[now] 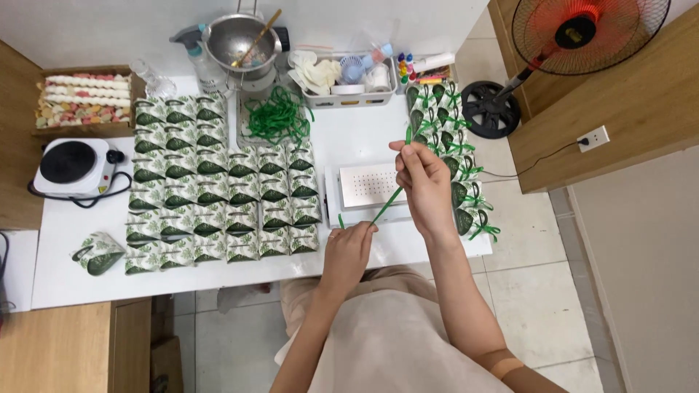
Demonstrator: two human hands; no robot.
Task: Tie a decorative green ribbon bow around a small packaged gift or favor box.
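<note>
Ribbon (389,200) stretched taut: right hand (422,178) pinches top, left hand (348,247) pinches bottom.

1. Leaf-printed white-and-green packages (218,193), in tight rows on the white table's left half.
2. One such package (98,252) apart, near the table's left edge.
3. Green-ribboned packages (455,156), stacked along the right edge.
</note>
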